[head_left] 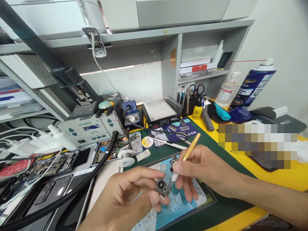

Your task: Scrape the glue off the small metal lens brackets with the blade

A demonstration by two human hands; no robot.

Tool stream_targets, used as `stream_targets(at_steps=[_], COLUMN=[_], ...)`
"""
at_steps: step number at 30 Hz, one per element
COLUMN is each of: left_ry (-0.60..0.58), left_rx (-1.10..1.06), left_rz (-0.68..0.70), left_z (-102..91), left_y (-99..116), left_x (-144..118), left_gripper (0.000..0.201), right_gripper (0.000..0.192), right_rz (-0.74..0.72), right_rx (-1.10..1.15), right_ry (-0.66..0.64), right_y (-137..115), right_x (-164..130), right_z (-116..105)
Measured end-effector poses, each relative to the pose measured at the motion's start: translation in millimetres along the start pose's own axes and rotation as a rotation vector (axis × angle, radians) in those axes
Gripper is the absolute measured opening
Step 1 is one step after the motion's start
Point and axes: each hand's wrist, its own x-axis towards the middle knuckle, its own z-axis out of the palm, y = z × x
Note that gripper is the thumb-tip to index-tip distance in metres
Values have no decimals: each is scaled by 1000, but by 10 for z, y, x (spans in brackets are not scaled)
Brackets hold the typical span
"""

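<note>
Left hand [130,195]: raised low in the middle of the view, fingers curled together; the camera module [160,186] is pinched between thumb and fingertips.
Right hand [204,175]: brought in from the right, fingers closed on the gold-handled tool [189,148]; the handle is angled up and away, the pale tip is pointed down at the module.
Camera module: a small dark square part with a round lens, held up off the surface; it is found between the two hands, at the left fingertips and just beside the right ones; the tool tip is touching its right edge or is just short of it; which cannot be told.
Below the hands: a blue-printed work mat [179,200] is laid on a dark green mat [216,141]; the yellow surface [276,175] is seen to the right.
Behind: a soldering station [91,128] with a black hose [101,160], a small hot plate [158,112], a solder reel [125,158] and circuit boards in a tray [120,146].
Far right: a blue spray can [253,83] and a clear bottle [227,89]; well apart from the hands.
</note>
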Motion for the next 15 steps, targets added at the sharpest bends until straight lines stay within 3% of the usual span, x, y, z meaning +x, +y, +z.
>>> stream_targets(at_steps=[15], left_ry=[-17], left_rx=[8], left_rz=[-4], left_z=[26], left_y=[36], left_x=[-2], left_gripper=[31], right_gripper=[39], right_rz=[-15], right_rx=[48], right_ry=[-14], right_y=[-5], right_x=[-3], right_z=[19])
